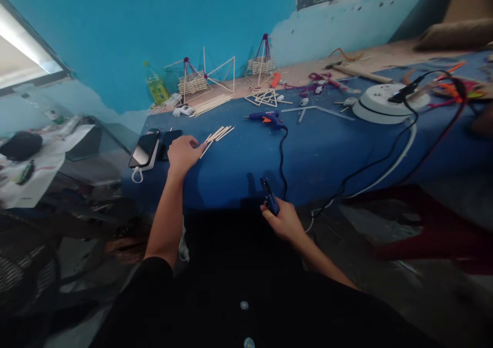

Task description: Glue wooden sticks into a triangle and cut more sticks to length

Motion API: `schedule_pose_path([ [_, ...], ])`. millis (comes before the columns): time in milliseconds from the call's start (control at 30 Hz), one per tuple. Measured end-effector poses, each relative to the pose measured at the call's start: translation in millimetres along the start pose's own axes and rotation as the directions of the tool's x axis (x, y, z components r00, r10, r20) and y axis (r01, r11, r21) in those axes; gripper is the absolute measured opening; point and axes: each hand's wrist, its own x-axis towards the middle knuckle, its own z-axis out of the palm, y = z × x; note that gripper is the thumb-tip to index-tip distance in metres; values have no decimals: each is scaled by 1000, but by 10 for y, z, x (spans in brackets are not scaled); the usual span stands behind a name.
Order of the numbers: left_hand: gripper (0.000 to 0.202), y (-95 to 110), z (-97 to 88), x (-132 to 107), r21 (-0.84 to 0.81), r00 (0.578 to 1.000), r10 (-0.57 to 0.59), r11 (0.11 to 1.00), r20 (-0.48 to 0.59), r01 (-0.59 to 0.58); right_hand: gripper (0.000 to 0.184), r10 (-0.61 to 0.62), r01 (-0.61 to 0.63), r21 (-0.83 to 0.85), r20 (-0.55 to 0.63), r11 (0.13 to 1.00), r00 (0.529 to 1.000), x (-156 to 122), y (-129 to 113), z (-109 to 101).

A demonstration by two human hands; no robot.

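My left hand (184,154) is low over the table, fingers curled and fingertips at the near end of a small pile of thin wooden sticks (219,133). It seems to pinch one stick, partly hidden by the fingers. Close by that hand lies a black phone (168,143). Off the table's front edge, my right hand (285,218) is closed around a dark blue hand tool (270,197), tip pointing up and away; its exact kind is unclear. A blue glue gun (266,117) with an orange trigger lies on its side beyond, its black cord running toward me.
Stick frames (262,65) stand along the blue wall, beside a bottle (157,85) of yellow-green liquid. A phone on a white power bank (145,151) lies left. To the right are a hammer (364,73) and a round white power strip (379,105) with trailing cords.
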Motion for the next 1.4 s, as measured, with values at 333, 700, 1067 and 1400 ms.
schedule_pose_path([
  [333,17,183,-57,-261,217,990,-70,975,119,43,33,-85,85,-1,34,996,996,12,242,206],
  [700,10,94,-193,-123,-45,996,-78,996,51,80,32,-69,60,203,36,977,997,-21,174,180],
  [1067,15,821,-46,-610,-744,944,251,669,216,-7,50,41,102,845,-145,525,989,659,-787,74],
  [1400,15,592,-214,31,-574,856,442,787,267,-228,40,-33,253,767,-289,590,957,1024,-997,44],
])
